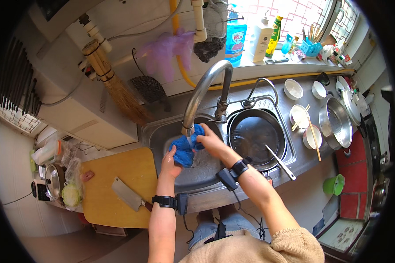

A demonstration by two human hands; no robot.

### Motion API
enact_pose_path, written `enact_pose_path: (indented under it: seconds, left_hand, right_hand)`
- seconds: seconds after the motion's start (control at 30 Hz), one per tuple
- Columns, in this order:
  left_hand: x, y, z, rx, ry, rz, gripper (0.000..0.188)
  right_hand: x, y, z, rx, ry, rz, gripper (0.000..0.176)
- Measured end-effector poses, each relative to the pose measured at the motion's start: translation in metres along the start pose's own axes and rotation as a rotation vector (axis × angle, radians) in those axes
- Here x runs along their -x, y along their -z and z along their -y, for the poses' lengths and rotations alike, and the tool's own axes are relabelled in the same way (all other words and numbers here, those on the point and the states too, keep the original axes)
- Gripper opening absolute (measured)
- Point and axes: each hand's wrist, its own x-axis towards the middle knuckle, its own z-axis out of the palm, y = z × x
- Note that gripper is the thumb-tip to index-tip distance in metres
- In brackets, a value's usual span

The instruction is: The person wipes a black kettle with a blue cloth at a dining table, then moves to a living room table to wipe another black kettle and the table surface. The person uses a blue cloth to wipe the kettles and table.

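A wet blue cloth (183, 152) is stretched between my two hands over the left sink basin (197, 179). Water runs onto it from the curved metal faucet (197, 95). My left hand (170, 163) grips the cloth's lower left side, with the thumb pointing up. At its upper right part, my right hand (211, 139) pinches the fabric between thumb and fingers. In the right basin sits a dark frying pan (255, 131) holding murky water, and a utensil with a pale handle (283, 167) leans over its rim.
A cleaver (126, 193) lies on the yellow cutting board (118, 171) at left. Bowls (293, 89), chopsticks (313, 134) and a metal steamer pot (335, 123) occupy the right counter. Bottles (236, 39) line the windowsill. A straw brush (118, 88) leans behind the sink.
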Motion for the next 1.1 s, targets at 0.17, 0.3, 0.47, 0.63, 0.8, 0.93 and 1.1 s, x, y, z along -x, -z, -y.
enact_pose_path:
  seconds: [0.17, 0.3, 0.47, 0.63, 0.8, 0.93, 1.1]
  left_hand:
    - [-0.015, -0.016, 0.023, 0.152, 0.09, -0.011, 0.047]
    - [-0.029, -0.026, 0.039, -0.178, -0.004, 0.051, 0.047]
    - [-0.032, -0.012, 0.036, 0.107, -0.041, 0.277, 0.049]
    - [-0.014, -0.018, 0.028, -0.225, -0.091, -0.154, 0.06]
    - [0.008, -0.02, 0.024, -0.098, 0.156, -0.155, 0.071]
    - [0.001, -0.019, 0.025, 0.072, 0.073, 0.317, 0.064]
    - [0.001, -0.028, 0.029, 0.091, 0.014, 0.107, 0.046]
  right_hand:
    - [0.012, -0.037, -0.018, 0.829, 0.555, -0.008, 0.027]
    - [0.008, -0.037, -0.014, 0.683, 0.517, -0.424, 0.033]
    - [0.023, -0.042, -0.015, 1.014, 0.521, -0.142, 0.031]
    - [0.008, -0.018, 0.001, 1.029, 0.459, -0.391, 0.039]
    - [0.015, -0.007, 0.001, 0.871, 0.547, 0.141, 0.036]
    - [0.045, -0.006, -0.012, 0.998, 0.575, 0.407, 0.029]
    - [0.016, 0.027, -0.003, 0.888, 0.477, 0.087, 0.025]
